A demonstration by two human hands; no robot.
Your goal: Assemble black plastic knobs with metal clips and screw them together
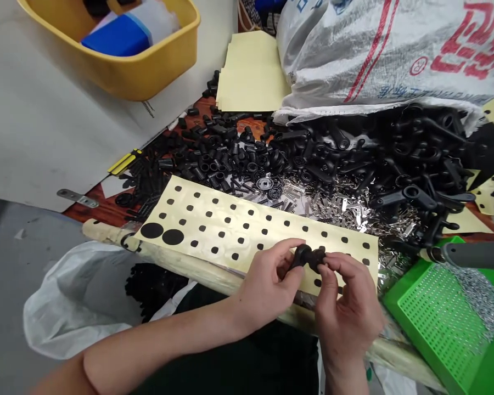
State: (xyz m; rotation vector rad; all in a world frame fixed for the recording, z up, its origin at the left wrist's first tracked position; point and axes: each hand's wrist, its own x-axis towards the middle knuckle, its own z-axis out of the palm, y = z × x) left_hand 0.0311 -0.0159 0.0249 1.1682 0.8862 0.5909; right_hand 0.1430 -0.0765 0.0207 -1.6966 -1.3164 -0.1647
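L hand (267, 285) & R hand (348, 312) both closed on small black molded part (307, 257), pinched btwn fingers, just above cream sheet w/ black dots (214, 219). Far side: heap of black plastic pcs (395, 153), silver metal clips (333, 206) alongside. Green mesh tray (432, 312) near right.

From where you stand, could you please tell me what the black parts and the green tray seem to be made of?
The black parts look like moulded plastic or rubber, dull and even-surfaced; the look leaves which open. The green tray looks like smooth plastic, with a finely perforated floor.
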